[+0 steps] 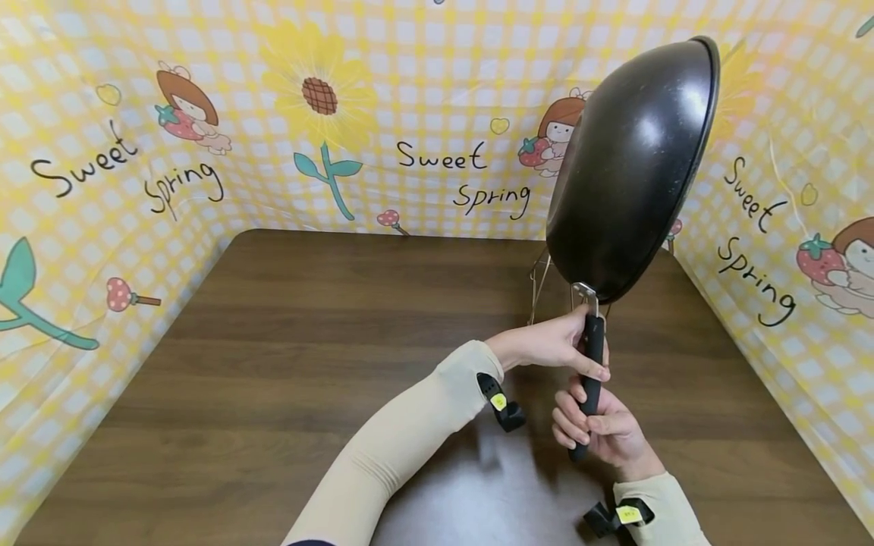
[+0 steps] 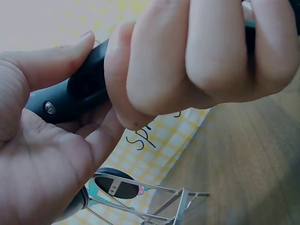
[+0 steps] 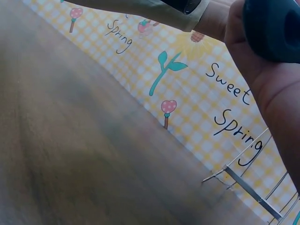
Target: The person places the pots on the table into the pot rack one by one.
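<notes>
A black wok [image 1: 628,167] is held up at the right, its dark rounded underside in view and its rim turned to the far right. From its metal bracket the black handle [image 1: 593,341] points downward. My left hand [image 1: 553,345] grips the handle near the bracket, the thumb laid across it. Just below, my right hand [image 1: 611,428] has its fingers curled round the lower part of the handle. In the left wrist view, the right fingers [image 2: 215,51] wrap over the handle beside the left thumb. The inside of the wok is hidden.
A metal wire rack [image 1: 538,288] stands on the wooden table [image 1: 307,341] behind the wok, largely covered by it. A dark oval piece [image 2: 123,186] shows among its bars. Yellow checked cloth [image 1: 437,114] walls the back and both sides.
</notes>
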Available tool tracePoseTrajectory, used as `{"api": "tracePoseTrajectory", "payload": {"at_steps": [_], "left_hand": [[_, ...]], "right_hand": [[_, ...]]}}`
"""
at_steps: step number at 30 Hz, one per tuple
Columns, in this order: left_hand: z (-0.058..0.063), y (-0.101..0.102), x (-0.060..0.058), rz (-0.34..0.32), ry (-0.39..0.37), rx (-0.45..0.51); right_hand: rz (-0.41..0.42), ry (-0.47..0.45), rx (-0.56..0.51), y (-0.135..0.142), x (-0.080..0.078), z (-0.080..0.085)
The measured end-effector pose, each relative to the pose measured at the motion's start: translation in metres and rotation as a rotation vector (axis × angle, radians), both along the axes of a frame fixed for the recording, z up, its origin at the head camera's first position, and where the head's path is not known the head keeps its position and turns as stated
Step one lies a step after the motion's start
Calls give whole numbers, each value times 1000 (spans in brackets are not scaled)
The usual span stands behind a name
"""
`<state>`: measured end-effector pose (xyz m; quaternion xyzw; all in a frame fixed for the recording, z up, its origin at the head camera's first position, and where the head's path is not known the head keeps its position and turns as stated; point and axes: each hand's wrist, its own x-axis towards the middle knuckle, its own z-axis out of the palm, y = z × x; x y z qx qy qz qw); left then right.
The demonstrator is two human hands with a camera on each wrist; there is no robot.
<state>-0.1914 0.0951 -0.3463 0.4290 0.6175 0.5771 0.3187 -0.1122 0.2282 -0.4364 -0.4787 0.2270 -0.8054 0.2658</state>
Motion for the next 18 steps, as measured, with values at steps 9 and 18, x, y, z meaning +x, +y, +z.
{"api": "tracePoseTrajectory", "payload": {"at_steps": [9,18], "left_hand": [[-10,2,-2,5,-46,6],[-12,6,-4,20,-68,5]], "right_hand": [[34,-53,-31,-2,2,-6],[45,-87,-52,-2,3,-8]]}}
